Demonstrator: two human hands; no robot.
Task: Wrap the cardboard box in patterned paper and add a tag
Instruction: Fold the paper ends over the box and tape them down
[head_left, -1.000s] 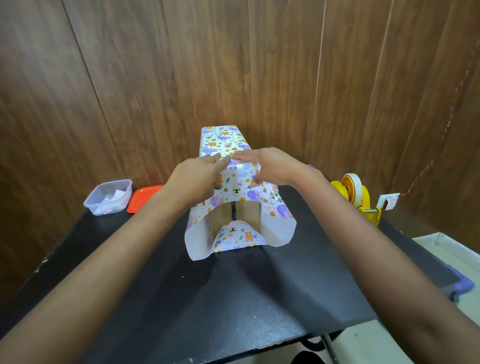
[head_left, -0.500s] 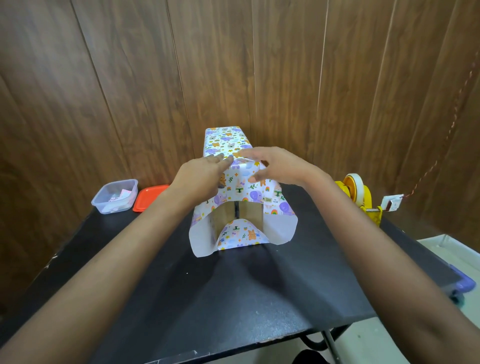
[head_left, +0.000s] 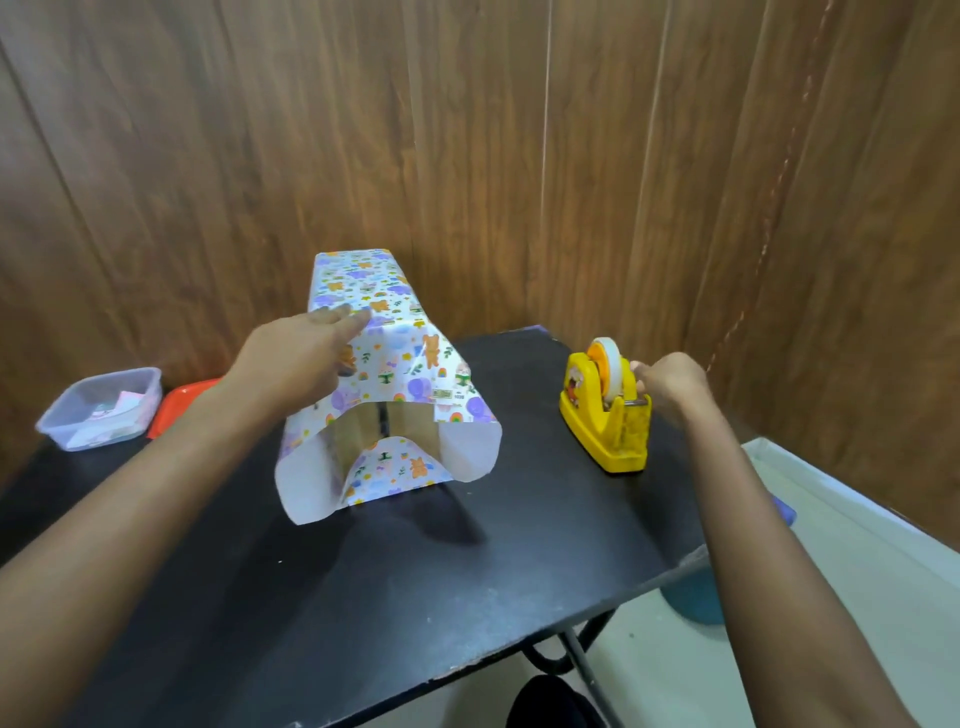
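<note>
Sitting well left of the cardboard box (head_left: 410, 427) is a clear plastic container (head_left: 98, 408) with paper bits inside, and an orange lid (head_left: 179, 410) lies just beside it, nearer the box. The left hand (head_left: 296, 358) rests on the box's top, its fingers (head_left: 337, 319) straight and pressed together, holding the patterned paper (head_left: 400, 358) down. The paper covers the box's top and sides. The box lies mid-way across the black table (head_left: 363, 571), its near end open, with loose paper flaps and bare cardboard showing. Right of the box, apart from it, stands a yellow tape dispenser (head_left: 605, 421). The right hand (head_left: 672, 387) touches the dispenser's cutter end, fingers curled; whether they pinch tape cannot be told.
</note>
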